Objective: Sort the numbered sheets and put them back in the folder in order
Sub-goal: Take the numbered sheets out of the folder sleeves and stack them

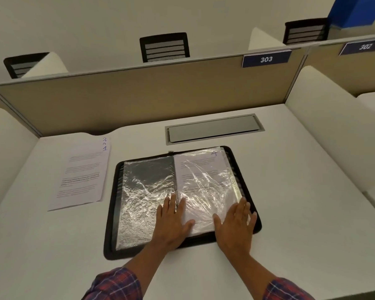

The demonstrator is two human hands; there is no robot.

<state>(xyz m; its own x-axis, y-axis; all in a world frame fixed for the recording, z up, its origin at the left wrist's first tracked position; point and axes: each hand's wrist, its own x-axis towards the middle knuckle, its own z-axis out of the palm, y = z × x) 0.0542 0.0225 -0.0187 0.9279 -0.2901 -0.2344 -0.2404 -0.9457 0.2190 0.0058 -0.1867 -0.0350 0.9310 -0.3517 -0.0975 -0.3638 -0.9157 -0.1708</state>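
A black zip folder point(112, 204) lies open on the white desk, its clear plastic sleeves spread left and right. The right sleeve holds a printed sheet marked 4 point(200, 169); the left sleeve point(146, 191) shows only dark backing. My left hand point(171, 219) lies flat near the spine, fingers straight, pressing the lower part of the sleeves. My right hand point(236, 224) presses flat on the lower right corner of the sheet-4 sleeve. A fanned stack of loose sheets point(82, 174), numbers 1, 2 and 3 showing at the top, rests to the left of the folder.
A grey cable hatch point(213, 128) is set in the desk behind the folder. A beige partition point(139, 98) with a blue sign 303 closes the back. White side dividers point(325, 131) stand left and right. Black chairs are beyond the partition.
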